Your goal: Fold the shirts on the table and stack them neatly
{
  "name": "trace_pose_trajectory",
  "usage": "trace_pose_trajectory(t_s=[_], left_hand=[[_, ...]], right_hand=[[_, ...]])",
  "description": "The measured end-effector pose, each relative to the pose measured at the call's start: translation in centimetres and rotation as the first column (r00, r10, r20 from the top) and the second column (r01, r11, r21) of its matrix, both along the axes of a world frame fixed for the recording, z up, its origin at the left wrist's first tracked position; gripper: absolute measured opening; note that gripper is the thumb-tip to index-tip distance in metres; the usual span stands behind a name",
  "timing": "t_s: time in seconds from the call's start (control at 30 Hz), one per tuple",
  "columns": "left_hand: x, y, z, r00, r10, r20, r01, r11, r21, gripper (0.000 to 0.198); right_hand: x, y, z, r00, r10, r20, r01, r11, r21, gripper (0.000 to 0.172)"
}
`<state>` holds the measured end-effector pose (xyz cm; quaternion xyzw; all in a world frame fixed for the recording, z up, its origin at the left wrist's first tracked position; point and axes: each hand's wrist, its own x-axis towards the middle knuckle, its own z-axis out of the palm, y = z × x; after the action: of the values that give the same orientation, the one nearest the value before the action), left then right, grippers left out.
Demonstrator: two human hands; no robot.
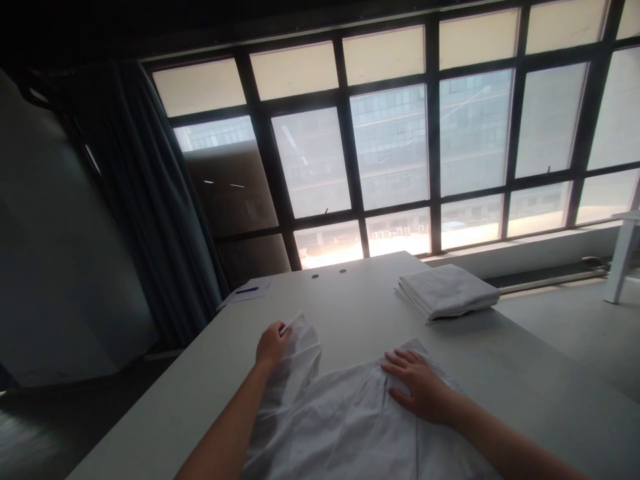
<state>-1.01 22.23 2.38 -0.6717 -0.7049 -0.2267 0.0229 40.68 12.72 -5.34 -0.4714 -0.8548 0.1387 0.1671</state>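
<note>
A white cloth (pixel 345 420), wrinkled and partly spread, lies on the white table (pixel 350 300) in front of me; its near part runs out of the picture. My left hand (pixel 273 345) is closed on the cloth's far left corner, which rises a little and bends over. Resting on the far right part of the cloth, my right hand (pixel 420 385) has its fingers spread and its palm down. Small creases run out from under those fingers.
A stack of folded white cloth (pixel 447 292) sits at the table's right edge. Papers (pixel 255 292) with a dark pen (pixel 247 290) lie at the far left corner. Two round cable holes mark the far end. Beyond are windows (pixel 390 147) and a dark curtain (pixel 150 200).
</note>
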Motion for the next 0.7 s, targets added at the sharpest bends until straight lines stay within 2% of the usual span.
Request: trace_pose_trajectory(t_s=[0.1,0.2,0.23,0.27,0.33,0.37,0.4,0.43,0.47,0.53,0.6,0.7], left_hand=[[1.2,-1.2,4.4,0.997,0.008,0.072,-0.019,0.988,0.154,0.036],[2.8,-5.1,8.4,0.989,-0.081,0.122,0.050,0.969,0.241,0.043],[3.2,-7.1,9.4,0.980,-0.137,0.147,0.096,0.962,0.256,0.044],[3.4,-9.5,10.2,0.942,-0.248,0.228,0.186,0.947,0.262,0.042],[3.4,-14.7,10.9,0.810,-0.481,0.334,0.435,0.876,0.206,0.037],[3.1,-17.3,10.9,0.724,-0.579,0.373,0.567,0.809,0.155,0.037],[2.5,-19.6,10.6,0.648,-0.636,0.420,0.652,0.748,0.127,0.040],[1.8,-21.5,10.1,0.616,-0.632,0.470,0.671,0.734,0.108,0.044],[0.9,-22.9,9.4,0.634,-0.594,0.495,0.643,0.761,0.088,0.045],[-1.1,-24.0,7.6,0.772,-0.433,0.465,0.507,0.861,-0.038,0.043],[-3.4,-23.3,5.4,0.893,-0.280,0.352,0.356,0.919,-0.171,0.038],[-6.5,-20.9,1.8,0.970,-0.152,0.187,0.196,0.950,-0.242,0.031]], right_hand=[[0.0,0.0,0.0,1.000,0.002,0.001,-0.002,1.000,-0.001,0.059],[0.0,0.1,-0.2,1.000,0.001,-0.005,-0.001,1.000,0.007,0.059],[0.0,0.1,-0.2,1.000,0.003,-0.009,-0.002,1.000,0.010,0.059],[0.0,0.1,-0.4,1.000,0.005,-0.011,-0.005,1.000,0.012,0.059],[0.1,0.2,-0.6,1.000,0.004,-0.008,-0.004,1.000,0.012,0.059],[0.1,0.2,-0.7,1.000,0.000,-0.004,0.000,1.000,0.012,0.058],[0.2,0.2,-0.8,1.000,-0.006,0.000,0.006,1.000,0.012,0.058],[0.2,0.2,-0.8,1.000,-0.011,0.004,0.011,1.000,0.012,0.058],[0.1,0.2,-0.7,1.000,-0.019,0.007,0.018,1.000,0.012,0.058],[-0.3,0.1,-0.1,0.999,-0.041,0.004,0.040,0.999,0.022,0.053],[-1.4,0.0,0.9,0.998,-0.055,-0.016,0.056,0.997,0.049,0.043],[-4.4,-0.9,2.8,0.998,-0.012,-0.058,0.015,0.998,0.055,0.031]])
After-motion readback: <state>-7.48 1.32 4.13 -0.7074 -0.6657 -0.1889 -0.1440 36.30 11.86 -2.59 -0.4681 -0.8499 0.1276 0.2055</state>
